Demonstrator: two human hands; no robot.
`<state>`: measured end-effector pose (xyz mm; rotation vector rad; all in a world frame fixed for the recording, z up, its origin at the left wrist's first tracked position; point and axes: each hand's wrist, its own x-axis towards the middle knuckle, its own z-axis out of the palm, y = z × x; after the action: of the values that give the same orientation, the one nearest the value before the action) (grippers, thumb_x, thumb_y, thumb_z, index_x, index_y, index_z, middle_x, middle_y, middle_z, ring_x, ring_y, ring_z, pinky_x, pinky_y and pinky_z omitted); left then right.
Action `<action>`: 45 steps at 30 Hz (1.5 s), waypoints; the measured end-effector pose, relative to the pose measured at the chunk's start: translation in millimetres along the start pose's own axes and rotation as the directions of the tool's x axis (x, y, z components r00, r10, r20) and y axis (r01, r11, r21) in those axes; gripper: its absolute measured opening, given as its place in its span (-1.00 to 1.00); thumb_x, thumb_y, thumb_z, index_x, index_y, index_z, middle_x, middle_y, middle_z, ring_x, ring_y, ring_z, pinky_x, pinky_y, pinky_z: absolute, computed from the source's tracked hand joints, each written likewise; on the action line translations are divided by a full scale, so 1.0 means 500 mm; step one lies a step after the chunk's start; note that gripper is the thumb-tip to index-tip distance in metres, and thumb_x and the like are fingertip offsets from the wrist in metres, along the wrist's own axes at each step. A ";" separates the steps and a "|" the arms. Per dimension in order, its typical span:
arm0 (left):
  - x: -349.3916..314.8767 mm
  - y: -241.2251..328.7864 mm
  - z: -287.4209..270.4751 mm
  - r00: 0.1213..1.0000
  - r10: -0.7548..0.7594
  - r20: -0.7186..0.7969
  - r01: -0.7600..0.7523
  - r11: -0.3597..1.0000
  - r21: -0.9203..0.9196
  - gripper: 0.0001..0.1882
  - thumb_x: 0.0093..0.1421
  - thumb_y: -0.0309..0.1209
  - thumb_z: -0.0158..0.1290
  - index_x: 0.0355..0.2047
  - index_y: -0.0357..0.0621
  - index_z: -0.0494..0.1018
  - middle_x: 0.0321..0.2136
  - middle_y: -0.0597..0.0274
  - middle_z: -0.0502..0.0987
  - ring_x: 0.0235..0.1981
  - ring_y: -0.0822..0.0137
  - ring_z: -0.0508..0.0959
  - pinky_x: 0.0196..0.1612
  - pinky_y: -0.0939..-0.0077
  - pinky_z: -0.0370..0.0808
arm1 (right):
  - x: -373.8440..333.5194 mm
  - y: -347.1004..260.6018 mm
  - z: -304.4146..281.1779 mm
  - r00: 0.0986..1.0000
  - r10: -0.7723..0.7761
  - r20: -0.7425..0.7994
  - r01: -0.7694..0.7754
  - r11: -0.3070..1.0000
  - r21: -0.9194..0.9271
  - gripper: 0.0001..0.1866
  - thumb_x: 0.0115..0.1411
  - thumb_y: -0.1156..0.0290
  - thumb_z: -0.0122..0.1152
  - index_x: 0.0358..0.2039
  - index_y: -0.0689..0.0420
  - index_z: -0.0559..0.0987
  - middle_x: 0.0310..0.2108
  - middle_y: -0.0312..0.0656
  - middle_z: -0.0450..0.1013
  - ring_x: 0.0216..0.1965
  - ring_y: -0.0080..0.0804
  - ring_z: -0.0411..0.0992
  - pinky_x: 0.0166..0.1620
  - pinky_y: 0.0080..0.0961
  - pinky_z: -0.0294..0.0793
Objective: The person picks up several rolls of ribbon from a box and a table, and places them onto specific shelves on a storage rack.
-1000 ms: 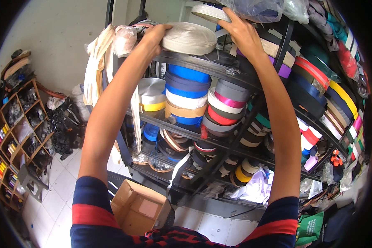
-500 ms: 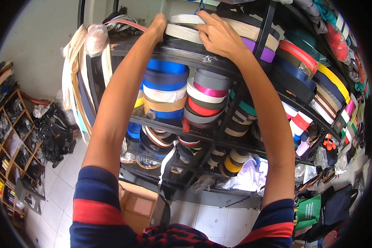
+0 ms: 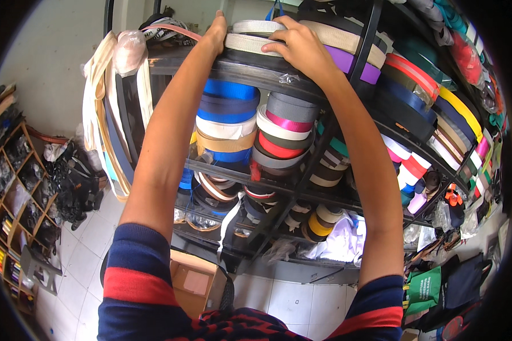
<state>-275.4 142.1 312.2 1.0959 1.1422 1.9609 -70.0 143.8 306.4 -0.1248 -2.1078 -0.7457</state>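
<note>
Two stacked rolls of off-white webbing, the upper roll (image 3: 250,26) and the lower roll (image 3: 246,43), lie flat on the top shelf. My right hand (image 3: 301,46) grips their right side, its thumb across the front of the lower roll and its fingers bent over the upper one. Beside their left edge is my left hand (image 3: 216,33), seen edge-on with a finger stretched upward; its other fingers are mostly hidden. A wide beige roll (image 3: 338,41) and a purple roll (image 3: 340,58) sit to the right of my right hand.
The black shelf rack (image 3: 250,73) holds several coloured webbing rolls on its lower levels. Cream straps (image 3: 99,96) hang at its left end. An open cardboard box (image 3: 193,284) stands below me. A cubbyhole shelf (image 3: 17,187) is at far left, a green bag (image 3: 424,290) at lower right.
My left hand has shifted slightly up, its finger now straighter. My right thumb has slid left along the lower roll. The view has shifted slightly.
</note>
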 end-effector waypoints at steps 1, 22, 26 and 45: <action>0.001 0.000 0.000 1.000 0.003 0.011 -0.003 1.000 -0.003 -0.17 0.29 0.14 -0.50 0.28 -0.39 -0.06 0.30 -0.12 -0.01 0.32 0.07 0.02 0.32 0.37 -0.08 | -0.003 0.003 0.003 1.000 -0.007 -0.030 0.007 1.000 0.006 -0.66 0.05 0.17 0.27 -0.40 0.24 0.64 -0.22 -0.01 0.43 -0.26 0.00 0.47 -0.14 -0.17 0.45; -0.231 -0.071 -0.021 0.601 0.793 0.099 -0.782 0.558 0.279 -0.48 0.33 -0.12 -0.28 0.00 -0.34 0.38 0.02 -0.08 0.37 0.10 0.12 0.33 0.18 0.40 0.14 | -0.340 -0.253 -0.162 0.977 0.213 0.011 -0.207 0.936 0.284 -0.61 -0.08 0.56 0.33 -0.20 0.21 0.43 0.09 0.08 0.29 0.09 0.03 0.31 0.10 -0.26 0.34; -0.442 -0.175 -0.010 0.728 0.676 0.114 -0.685 0.713 0.150 -0.50 0.35 -0.14 -0.23 0.11 -0.29 0.27 0.12 0.02 0.31 0.20 0.21 0.25 0.29 0.32 0.07 | -0.549 -0.341 -0.250 0.818 0.531 0.222 -0.575 0.753 0.318 -0.67 0.01 0.54 0.28 -0.19 0.23 0.45 0.01 0.02 0.33 0.00 0.00 0.36 -0.01 -0.30 0.42; -1.316 -0.626 0.432 0.264 -0.292 0.919 0.415 0.895 0.165 -0.79 -0.19 -0.76 -0.19 -0.70 -0.15 0.17 -0.71 0.22 0.32 -0.65 0.41 0.36 -0.51 0.54 0.37 | -1.181 -0.860 -0.843 -0.491 0.854 -0.170 -0.847 -0.423 0.322 -0.82 -0.23 0.80 -0.12 -0.69 0.26 0.41 -0.70 -0.15 0.43 -0.60 -0.43 0.43 -0.46 -0.55 0.38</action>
<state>253.2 -169.8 -135.5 1.4255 0.4982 0.6963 442.8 -335.4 -161.5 -1.5575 -0.7033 0.4940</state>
